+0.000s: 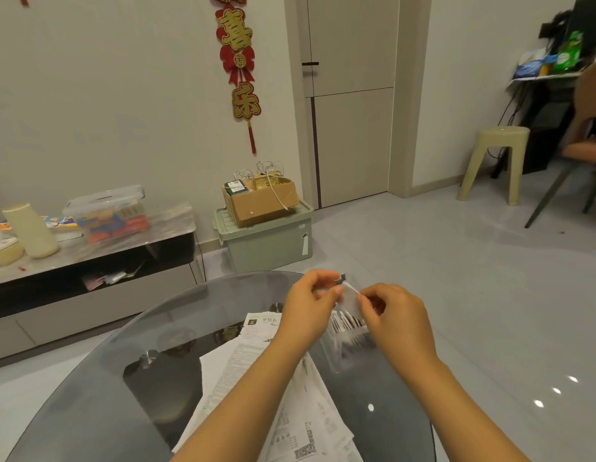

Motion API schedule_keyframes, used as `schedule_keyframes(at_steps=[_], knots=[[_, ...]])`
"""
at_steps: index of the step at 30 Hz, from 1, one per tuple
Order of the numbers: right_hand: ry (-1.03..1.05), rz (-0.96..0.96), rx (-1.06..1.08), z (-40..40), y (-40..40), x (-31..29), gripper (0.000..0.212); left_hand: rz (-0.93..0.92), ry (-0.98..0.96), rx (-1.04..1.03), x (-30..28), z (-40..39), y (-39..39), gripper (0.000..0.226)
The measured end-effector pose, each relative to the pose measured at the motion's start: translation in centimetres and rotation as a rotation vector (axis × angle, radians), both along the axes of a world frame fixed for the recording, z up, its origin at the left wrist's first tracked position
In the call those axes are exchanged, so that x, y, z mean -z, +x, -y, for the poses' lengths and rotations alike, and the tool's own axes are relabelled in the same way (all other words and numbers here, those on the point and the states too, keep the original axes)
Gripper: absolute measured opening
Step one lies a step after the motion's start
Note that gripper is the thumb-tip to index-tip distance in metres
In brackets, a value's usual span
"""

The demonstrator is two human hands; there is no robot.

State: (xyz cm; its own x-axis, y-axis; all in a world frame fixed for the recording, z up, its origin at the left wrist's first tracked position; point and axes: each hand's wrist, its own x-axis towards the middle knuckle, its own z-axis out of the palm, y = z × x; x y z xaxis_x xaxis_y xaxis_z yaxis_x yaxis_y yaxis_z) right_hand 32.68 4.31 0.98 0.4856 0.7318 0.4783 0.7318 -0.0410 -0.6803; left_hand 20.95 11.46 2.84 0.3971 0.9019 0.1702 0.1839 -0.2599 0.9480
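Observation:
Above the far side of a round dark glass table [89, 378], both my hands hold a small clear plastic bag [351, 303] with a dark slider at its top edge. My left hand [310, 305] pinches the bag's top left corner by the slider. My right hand [395, 315] pinches the top edge on the right side. The bag hangs between them, and what it contains is too blurred to tell. Printed paper sheets [290, 395] lie spread on the table under my forearms.
A low TV cabinet [89, 261] with a clear storage box [106, 211] and a cream bottle [33, 231] runs along the left wall. A green bin [266, 241] bearing a cardboard box stands beyond the table. A beige stool [496, 161] and a chair stand at the right.

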Motion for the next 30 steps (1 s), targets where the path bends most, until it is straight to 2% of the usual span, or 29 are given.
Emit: schedule_keyframes(at_steps=[3,7,10,15,20,25,30], knots=[[-0.044,-0.052,0.078,-0.1,1.1,0.0,0.009,-0.195,0.147,0.068,0.8,-0.4,0.8,0.016],[-0.102,-0.057,0.137,0.0,1.6,0.0,0.008,-0.593,0.47,0.284,1.5,-0.6,1.3,0.033],[-0.156,-0.007,0.168,-0.2,1.8,0.3,0.009,-0.75,0.631,0.394,2.1,-1.5,1.8,0.048],[-0.193,0.032,0.18,-0.8,1.6,0.4,0.004,-0.812,0.702,0.482,2.7,-2.3,2.0,0.062],[-0.25,0.099,0.183,-1.3,1.1,0.5,0.008,-0.796,0.738,0.465,3.2,-3.1,1.8,0.072],[-0.379,0.192,0.204,-1.8,0.8,0.4,0.016,-0.74,0.664,0.448,3.6,-3.2,1.0,0.058],[-0.518,0.227,0.19,-2.0,0.7,-0.2,0.019,-0.682,0.607,0.47,3.4,-3.0,0.9,0.057]])
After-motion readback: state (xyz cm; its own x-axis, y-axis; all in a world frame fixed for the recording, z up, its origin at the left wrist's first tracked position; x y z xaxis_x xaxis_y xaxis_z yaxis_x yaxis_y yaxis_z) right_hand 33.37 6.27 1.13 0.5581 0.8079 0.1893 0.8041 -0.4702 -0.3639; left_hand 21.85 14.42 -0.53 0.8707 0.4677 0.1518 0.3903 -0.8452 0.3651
